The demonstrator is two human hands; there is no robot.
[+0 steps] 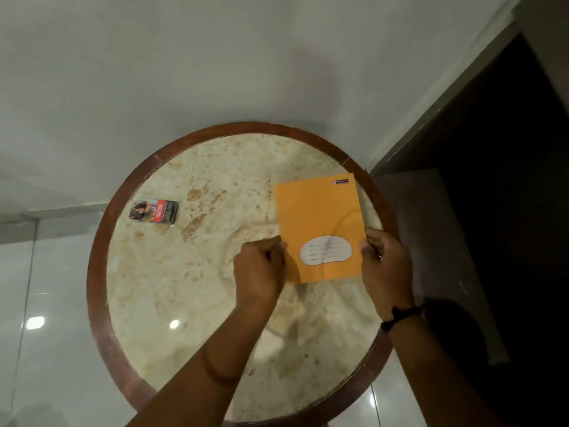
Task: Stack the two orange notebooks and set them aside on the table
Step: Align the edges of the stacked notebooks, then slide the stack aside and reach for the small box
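At far left on the round marble desk (191, 303) lies a small printed packet (154, 211), well apart. The left hand (258, 272) pinches the orange notebook (318, 220) at its near-left edge; the right hand (386, 266) grips the near-right edge. The long axis runs away from the person. Only one cover shows; whether a second lies beneath cannot be told.

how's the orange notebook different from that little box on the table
The orange notebook is large, thin and plain, with a white label; the small box is compact, thicker and printed with a picture. The notebook is gripped at its near edges by the left hand and right hand, toward the table's right side; the box sits untouched on the left. Both are rectangular.
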